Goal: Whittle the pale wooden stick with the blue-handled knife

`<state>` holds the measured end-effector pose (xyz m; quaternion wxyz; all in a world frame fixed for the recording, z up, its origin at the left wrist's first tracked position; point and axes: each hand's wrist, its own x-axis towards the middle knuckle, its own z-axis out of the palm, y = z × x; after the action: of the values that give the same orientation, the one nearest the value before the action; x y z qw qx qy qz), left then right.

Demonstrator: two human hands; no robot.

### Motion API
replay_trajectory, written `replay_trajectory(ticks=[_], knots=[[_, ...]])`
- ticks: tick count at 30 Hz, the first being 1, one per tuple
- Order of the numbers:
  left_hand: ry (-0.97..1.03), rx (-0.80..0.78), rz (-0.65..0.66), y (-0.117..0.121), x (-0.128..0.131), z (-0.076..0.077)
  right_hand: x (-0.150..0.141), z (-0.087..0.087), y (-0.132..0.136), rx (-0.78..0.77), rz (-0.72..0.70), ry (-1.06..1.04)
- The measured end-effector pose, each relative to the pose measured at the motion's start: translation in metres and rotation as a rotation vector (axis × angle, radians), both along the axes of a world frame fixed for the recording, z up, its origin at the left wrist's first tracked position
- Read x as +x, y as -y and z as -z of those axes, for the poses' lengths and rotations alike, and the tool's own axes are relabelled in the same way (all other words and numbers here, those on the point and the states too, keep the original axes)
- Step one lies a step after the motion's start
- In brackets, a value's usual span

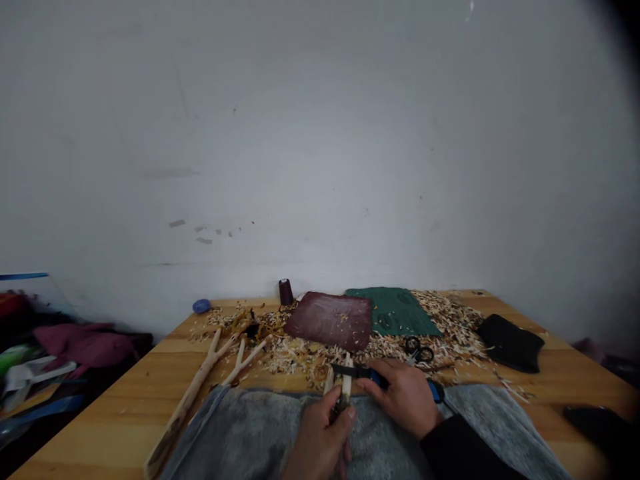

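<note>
My left hand (323, 433) is closed around the lower, bark-covered end of a wooden stick (347, 383), whose pale peeled part points away from me. A second pale prong shows beside it, so the stick looks forked. In my right hand (404, 395) is a knife (344, 370) with a black and blue handle, gripped in closed fingers. Its dark blade lies across the peeled part, just beyond my left fingers. Both hands are above a grey cloth (260, 427) at the table's near edge.
Wood shavings (300, 357) cover much of the wooden table (90, 413). Forked sticks (193, 393) lie left. Farther back are a maroon sheet (330, 320), a green sheet (395, 310), a thread spool (285, 292) and a blue round object (201, 306). Scissors (419, 351) and a black piece (510, 343) lie right.
</note>
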<state>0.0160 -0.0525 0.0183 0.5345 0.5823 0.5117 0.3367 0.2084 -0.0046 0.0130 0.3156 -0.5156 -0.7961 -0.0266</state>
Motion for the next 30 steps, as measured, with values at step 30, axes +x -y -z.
replay_trajectory(ticks=[30], knots=[[-0.199, 0.135, 0.021, 0.0, -0.001, -0.002, -0.003, -0.006, 0.004, 0.035, 0.013, -0.026]])
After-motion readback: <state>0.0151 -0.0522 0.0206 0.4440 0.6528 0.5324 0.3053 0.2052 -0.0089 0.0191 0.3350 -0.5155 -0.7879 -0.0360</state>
